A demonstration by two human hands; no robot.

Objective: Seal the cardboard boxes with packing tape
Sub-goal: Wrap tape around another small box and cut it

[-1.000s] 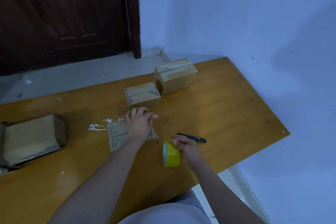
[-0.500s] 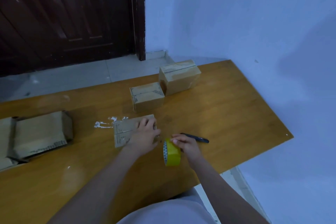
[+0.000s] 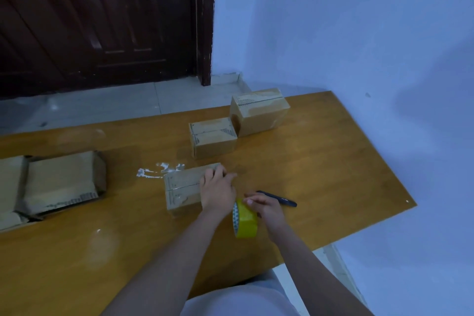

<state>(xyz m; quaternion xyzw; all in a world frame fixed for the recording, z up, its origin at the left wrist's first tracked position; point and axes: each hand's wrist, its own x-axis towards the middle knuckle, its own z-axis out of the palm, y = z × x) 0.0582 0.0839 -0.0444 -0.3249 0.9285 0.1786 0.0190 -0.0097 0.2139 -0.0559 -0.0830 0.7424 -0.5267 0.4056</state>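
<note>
I see a long wooden tabletop [image 3: 320,161], smooth and orange-brown with a glossy sheen, set against a pale blue wall [image 3: 359,33]; a dark panelled door [image 3: 97,18] stands beyond it over a tiled floor [image 3: 102,108]. At the left edge lies a pile of flattened cardboard [image 3: 59,182], creased and dog-eared. Two closed boxes sit at the far side: the larger far box [image 3: 259,113] with shiny tape along its top seam, and a smaller middle box [image 3: 213,138] touching its corner. Just nearer me lies the near box [image 3: 182,187], low and rectangular, flaps shut, a glossy strip over its seam, beside a patch of white scuffs [image 3: 159,170] on the wood.

My left hand [image 3: 218,192] lies flat on the right end of the near box, fingers [image 3: 220,172] spread and pressing down on the top, gripping nothing. My right hand [image 3: 266,208] rests on the tape roll [image 3: 245,219], which stands on edge just right of the near box; its fingers are loosely curled over the top of the roll, touching it, though I cannot tell whether they truly grip. The roll is yellow with a patterned inner core. A slim dark pen [image 3: 280,199] lies on the wood just behind that hand.
</note>
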